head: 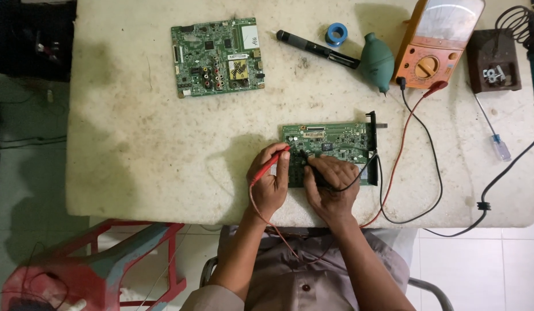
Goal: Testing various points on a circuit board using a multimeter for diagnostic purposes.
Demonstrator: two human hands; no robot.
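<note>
While both grips are closed, left hand (268, 185) pinches the red probe (271, 164) and right hand (330, 185) the black probe (307, 161). Tips meet the green circuit board (336, 141) just above them at frame centre, long axis left-right; left hand nearer its left edge. Orange multimeter (431, 55) sits upper right on the worktop (134, 144).

bare tabletop (151, 144) left, leads (419, 144) crossing right

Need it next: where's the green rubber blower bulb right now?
In the head view, the blower bulb lies at the table's far right, between the black pen-shaped tool and the orange multimeter.
</note>
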